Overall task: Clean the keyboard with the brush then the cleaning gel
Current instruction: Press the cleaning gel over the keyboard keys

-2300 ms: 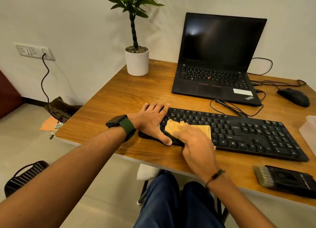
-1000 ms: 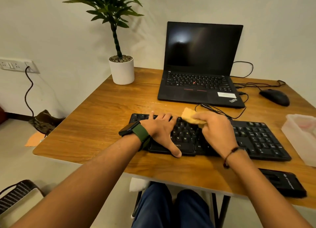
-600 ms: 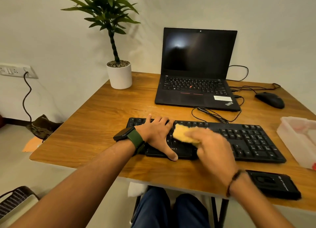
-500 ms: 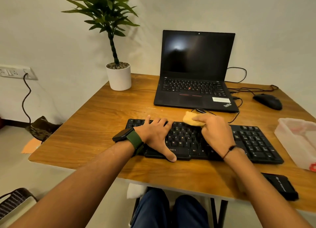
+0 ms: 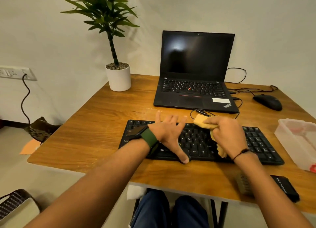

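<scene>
Left hand point(image 5: 168, 133) flat, fingers spread, pressing black keyboard point(image 5: 256, 142); right hand point(image 5: 227, 135) curled around yellow cleaning gel point(image 5: 202, 122) over the keys.

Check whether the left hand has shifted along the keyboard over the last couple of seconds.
No. The left hand still rests flat on the keyboard's left half, thumb at the near edge, as before; only the camera view moved.

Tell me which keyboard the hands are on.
The separate black keyboard at the desk's near edge, not the laptop's built-in one behind it, which nothing touches.
</scene>
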